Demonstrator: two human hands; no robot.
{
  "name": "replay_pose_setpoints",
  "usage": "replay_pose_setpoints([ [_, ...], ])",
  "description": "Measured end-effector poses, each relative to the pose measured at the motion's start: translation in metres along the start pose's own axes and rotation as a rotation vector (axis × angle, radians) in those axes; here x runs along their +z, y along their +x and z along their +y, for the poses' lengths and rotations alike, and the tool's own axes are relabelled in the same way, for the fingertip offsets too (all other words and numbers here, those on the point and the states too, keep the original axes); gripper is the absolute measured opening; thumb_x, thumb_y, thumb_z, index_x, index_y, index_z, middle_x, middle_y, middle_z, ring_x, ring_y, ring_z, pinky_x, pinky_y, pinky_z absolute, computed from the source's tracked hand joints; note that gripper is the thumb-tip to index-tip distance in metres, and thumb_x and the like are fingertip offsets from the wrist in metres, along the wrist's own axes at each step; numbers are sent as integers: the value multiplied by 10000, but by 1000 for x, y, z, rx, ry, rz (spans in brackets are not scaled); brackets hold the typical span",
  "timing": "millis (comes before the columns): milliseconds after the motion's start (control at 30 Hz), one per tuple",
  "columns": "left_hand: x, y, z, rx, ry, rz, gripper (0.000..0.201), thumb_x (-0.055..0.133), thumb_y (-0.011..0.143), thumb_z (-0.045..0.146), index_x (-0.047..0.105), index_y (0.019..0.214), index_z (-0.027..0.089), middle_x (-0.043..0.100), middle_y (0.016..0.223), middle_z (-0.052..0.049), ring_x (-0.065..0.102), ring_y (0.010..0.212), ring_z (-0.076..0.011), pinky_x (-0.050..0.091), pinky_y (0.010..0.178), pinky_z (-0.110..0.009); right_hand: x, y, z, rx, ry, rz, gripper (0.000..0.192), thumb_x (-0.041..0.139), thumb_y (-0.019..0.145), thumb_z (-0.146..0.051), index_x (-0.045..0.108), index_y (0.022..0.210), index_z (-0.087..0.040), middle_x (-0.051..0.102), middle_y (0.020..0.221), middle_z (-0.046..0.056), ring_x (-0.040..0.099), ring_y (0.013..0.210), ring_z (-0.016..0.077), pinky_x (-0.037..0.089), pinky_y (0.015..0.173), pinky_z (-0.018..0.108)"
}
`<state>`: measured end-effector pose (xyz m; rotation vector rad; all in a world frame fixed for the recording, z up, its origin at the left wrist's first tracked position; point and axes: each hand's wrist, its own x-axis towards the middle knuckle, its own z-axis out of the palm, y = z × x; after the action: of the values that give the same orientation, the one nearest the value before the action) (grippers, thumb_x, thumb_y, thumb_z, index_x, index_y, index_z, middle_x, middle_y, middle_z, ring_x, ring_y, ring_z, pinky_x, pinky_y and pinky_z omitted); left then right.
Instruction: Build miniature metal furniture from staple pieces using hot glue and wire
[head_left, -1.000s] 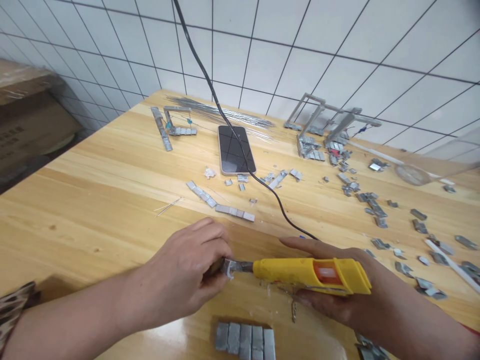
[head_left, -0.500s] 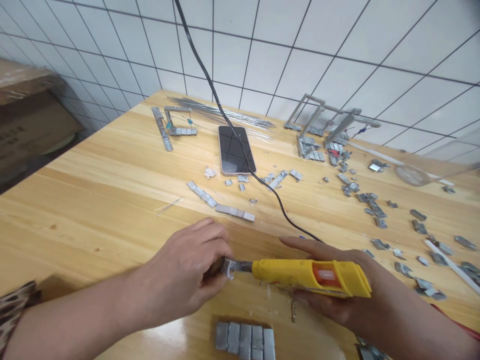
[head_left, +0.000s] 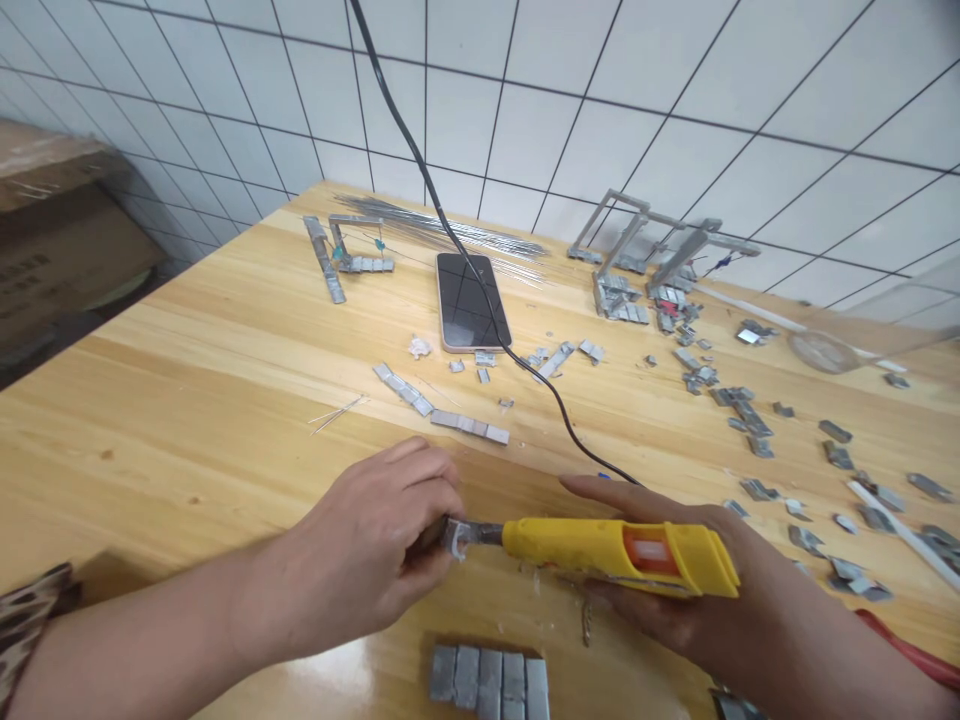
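Landmark: the yellow glue gun (head_left: 619, 555), lying level across the lower middle of the view. At far left, well away from the glue gun, I see a brown cardboard box (head_left: 56, 240) beyond the edge of the wooden tabletop (head_left: 187, 400). Left of the glue gun, my left hand (head_left: 375, 545) is curled, its fingertips pressed together around a small grey metal piece (head_left: 455, 535) that touches the gun's dark nozzle; most of that piece is hidden by the fingers. Just below the glue gun, near the bottom edge, lies a flat block of grey metal pieces (head_left: 489, 683) set side by side. Above the nozzle, farther back on the tabletop, a crooked row of joined metal pieces (head_left: 442, 405) lies flat, and beyond it a phone (head_left: 472, 300) rests face up with a dark screen. A black cable (head_left: 450, 235) drops from the top of the view, crosses the phone and runs down toward the rear of the glue gun. Behind the phone, a bundle of thin wires (head_left: 450, 225) lies near the tiled wall (head_left: 600, 90). My right hand (head_left: 675, 600) cradles the glue gun from below, with the fingers reaching under its body and one finger stretched forward beside it; I cannot tell whether the trigger is pressed. Right of the glue gun, loose metal scraps (head_left: 750, 420) are scattered, and behind them stand small frames of metal pieces (head_left: 645, 240).
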<state>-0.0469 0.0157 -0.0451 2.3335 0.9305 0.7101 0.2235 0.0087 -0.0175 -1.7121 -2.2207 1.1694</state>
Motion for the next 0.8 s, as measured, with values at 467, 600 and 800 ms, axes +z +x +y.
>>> replay_pose_setpoints([
  [467,0,0,0,-4,5,-12,142,521,836,42,588,878,160,583,827,-41,496,780,-184,404,705,-314,-7,-1,0,41,17,15,565,665,723,-330,577,1276,-258,758,744,-30,667,537,156,536,481,207],
  [600,0,0,0,-13,12,-21,131,521,839,47,586,865,157,572,824,-41,486,780,-182,398,705,-312,-4,-2,-5,51,1,15,543,650,720,-315,591,1259,-276,728,667,-52,648,499,143,505,445,189],
  [800,0,0,1,-10,16,-13,131,525,841,48,583,867,163,567,820,-38,481,778,-185,390,695,-318,-3,-1,-8,-20,-77,74,517,640,729,-322,609,1239,-245,639,510,-70,622,447,135,439,378,171],
])
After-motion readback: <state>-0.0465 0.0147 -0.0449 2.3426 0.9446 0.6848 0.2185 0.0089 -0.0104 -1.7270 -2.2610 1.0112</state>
